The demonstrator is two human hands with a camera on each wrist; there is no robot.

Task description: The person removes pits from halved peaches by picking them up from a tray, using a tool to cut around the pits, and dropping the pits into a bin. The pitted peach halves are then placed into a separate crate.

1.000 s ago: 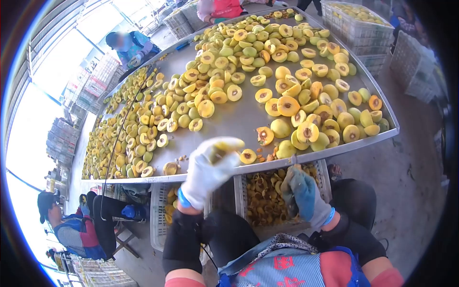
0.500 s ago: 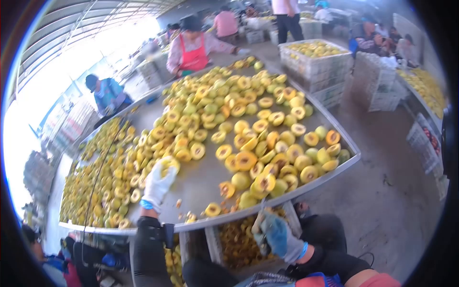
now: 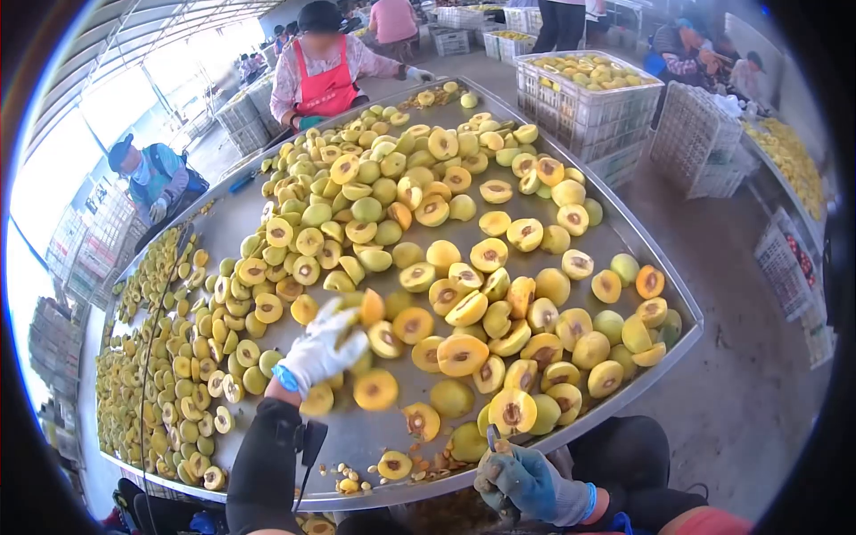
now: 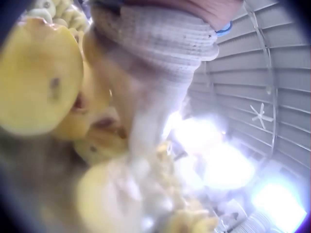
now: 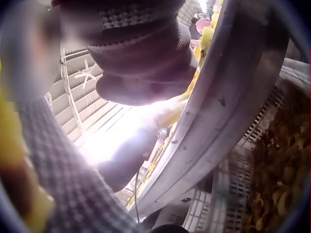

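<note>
My left hand point(image 3: 325, 349), in a white glove, is over the tabletop point(image 3: 294, 446) with its fingers spread among apricot-like fruit halves. A blurred orange half point(image 3: 373, 308) is beside its fingertips, and another half point(image 3: 375, 390) lies below the hand. In the left wrist view the glove point(image 4: 150, 82) is blurred against large yellow halves point(image 4: 41, 77). At the table's front edge my right hand point(image 3: 528, 486), in a blue-grey glove, grips a small tool with a metal tip point(image 3: 492, 437); its handle is hidden. Beside that tip sits a cut half with its stone point(image 3: 513, 411).
Fruit halves point(image 3: 169, 374) cover much of the metal table, whose raised rim point(image 3: 624, 406) runs along the front. Small stones point(image 3: 343, 473) lie near that rim. A crate of scraps point(image 5: 231, 194) stands below. Across the table is a person in a red apron point(image 3: 325, 85), near stacked crates point(image 3: 580, 111).
My left hand has come down from above the rim onto the table, then moved among the halves; several have shifted toward the front. My right hand still grips the tool. The head view has turned.
</note>
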